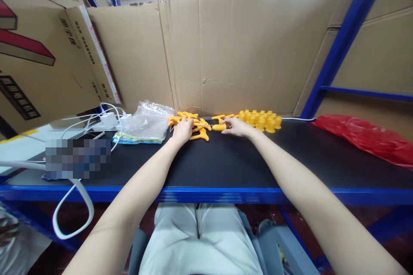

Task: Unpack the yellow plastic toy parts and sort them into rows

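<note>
A: What does the right hand (pixel 237 127) hold?
B: Its thumb and fingers are closed together on one end of a yellow cylinder (pixel 219 127). The other end points towards the left hand (pixel 183 132), and what seems to be a small chain (pixel 211 126) lies there.
A: And the left hand, is it gripping?
B: This I cannot tell, because its fingertips are hidden. It is lying on a heap of yellow pieces (pixel 203 135), which come out behind it and on its right side.
A: What is around the right hand's grip?
B: Just behind it there are a few flat yellow parts (pixel 218 117). To its right, near, stands a group of yellow pegs (pixel 260 120), close together. Well apart, further right, lies a red bag (pixel 361 137).
A: And beside the left hand?
B: To its left there is a clear plastic bag (pixel 146 120), and beyond this, a white plug (pixel 109 119) with cables. All rests on the black tabletop (pixel 222 165).
</note>
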Demonstrator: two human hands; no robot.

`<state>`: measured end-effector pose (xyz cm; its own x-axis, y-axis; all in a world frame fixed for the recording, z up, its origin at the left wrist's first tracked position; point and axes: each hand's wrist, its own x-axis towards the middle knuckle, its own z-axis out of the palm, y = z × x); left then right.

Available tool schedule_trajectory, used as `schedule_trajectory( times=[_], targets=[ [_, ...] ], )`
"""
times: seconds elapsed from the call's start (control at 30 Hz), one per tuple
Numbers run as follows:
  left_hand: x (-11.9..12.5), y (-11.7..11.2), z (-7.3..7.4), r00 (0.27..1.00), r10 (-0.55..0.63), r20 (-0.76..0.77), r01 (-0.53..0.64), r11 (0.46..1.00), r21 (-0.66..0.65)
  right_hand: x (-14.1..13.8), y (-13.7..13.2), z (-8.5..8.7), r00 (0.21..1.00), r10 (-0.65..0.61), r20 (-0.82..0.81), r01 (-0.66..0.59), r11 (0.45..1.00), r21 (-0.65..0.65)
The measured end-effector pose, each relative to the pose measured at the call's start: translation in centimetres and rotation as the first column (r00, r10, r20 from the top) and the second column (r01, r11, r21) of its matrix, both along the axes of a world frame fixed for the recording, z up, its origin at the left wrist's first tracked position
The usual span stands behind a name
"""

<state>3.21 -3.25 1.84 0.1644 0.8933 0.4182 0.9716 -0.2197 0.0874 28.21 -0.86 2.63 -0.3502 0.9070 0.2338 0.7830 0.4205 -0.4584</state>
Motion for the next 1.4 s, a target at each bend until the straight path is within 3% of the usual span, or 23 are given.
schedule_trajectory(
  times=[0.43, 0.67, 0.93, 1.4],
  targets=[
    [0.0, 0.0, 0.0, 1.0, 0.028, -0.001, -0.028, 1.0, -0.007, 0.9, 1.0, -0.3, 0.977, 0.086, -0.196, -0.096, 0.995, -0.041],
    [0.7, -0.4, -0.2, 0.992, -0.123, 0.035, 0.122, 0.991, 0.047, -0.4, 0.2, -0.1, 0.95, 0.15, -0.274, -0.166, 0.985, -0.039],
    [-0.1, 0.7, -0.6, 0.957, -0.264, 0.122, 0.259, 0.964, 0.059, -0.2, 0.5, -0.3, 0.95, 0.157, -0.269, -0.167, 0.986, -0.014],
    [-0.1, -0.1, 0.1, 0.975, -0.205, 0.081, 0.206, 0.979, -0.002, -0.6, -0.8, 0.8, 0.988, 0.11, -0.108, -0.099, 0.99, 0.098]
  ],
)
